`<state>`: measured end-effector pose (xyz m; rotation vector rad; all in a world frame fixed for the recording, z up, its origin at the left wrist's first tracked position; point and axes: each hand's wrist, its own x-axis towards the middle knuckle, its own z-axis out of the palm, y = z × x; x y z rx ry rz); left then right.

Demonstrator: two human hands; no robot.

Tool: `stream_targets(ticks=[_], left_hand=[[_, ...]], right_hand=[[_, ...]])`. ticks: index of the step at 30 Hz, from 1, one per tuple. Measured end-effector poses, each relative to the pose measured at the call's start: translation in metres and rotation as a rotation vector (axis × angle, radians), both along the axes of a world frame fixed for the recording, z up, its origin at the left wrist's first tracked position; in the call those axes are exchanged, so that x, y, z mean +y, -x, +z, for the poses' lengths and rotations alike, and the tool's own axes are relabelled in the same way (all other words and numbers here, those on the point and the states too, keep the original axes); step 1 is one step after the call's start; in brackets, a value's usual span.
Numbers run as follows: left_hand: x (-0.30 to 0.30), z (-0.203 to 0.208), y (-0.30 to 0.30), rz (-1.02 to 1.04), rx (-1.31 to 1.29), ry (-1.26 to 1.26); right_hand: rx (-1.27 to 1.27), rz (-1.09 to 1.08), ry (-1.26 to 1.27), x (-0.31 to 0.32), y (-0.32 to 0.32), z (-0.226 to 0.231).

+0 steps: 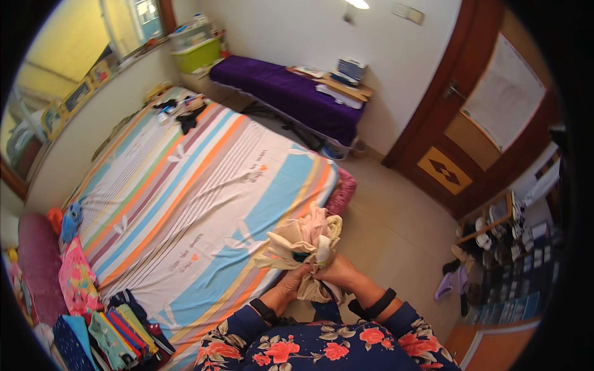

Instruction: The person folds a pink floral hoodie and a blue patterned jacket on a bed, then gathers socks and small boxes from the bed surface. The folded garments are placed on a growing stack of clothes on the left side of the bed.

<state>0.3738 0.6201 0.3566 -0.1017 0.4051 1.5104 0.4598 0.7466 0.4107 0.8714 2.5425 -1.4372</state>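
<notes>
A crumpled bundle of clothes [306, 230], cream and pale pink with a small dark green patch, is held up in front of my body at the bed's near right edge. My left hand [293, 279] is closed on its lower left side. Gripping the right side of the same bundle is my right hand [335, 269]; some cloth hangs down between the two hands. Part of the fingers is hidden by the fabric. Beside my left forearm lies the bed, covered by a striped sheet [204, 191] in white, blue and orange.
Folded clothes [127, 334] stand in a row at the bed's lower left, near a pink patterned cloth [79, 278] and a blue plush toy [72, 221]. A purple-covered bench [278, 89] runs along the far wall. To the right are a wooden door [455, 136], slippers [447, 285] and a shoe rack [489, 226].
</notes>
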Motion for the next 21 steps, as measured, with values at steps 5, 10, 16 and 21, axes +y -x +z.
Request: stream_targets(ticks=[5,10,16,21], left_hand=[[0.095,0.005,-0.032,-0.075,0.077,0.033],[0.159,0.008,-0.055,-0.122,0.21,0.029],[0.207,0.019,-0.043,0.019,0.325,0.271],[0.247,0.05,-0.03,0.262,0.616,0.459]], right_hand=[[-0.063,0.044,-0.073,0.094,-0.051,0.025],[0.044,0.083,-0.197,0.164,-0.078,0.041],[-0.133,0.246,-0.238,0.225,-0.042,0.043],[-0.152,0.426,-0.094,0.281,0.015,0.043]])
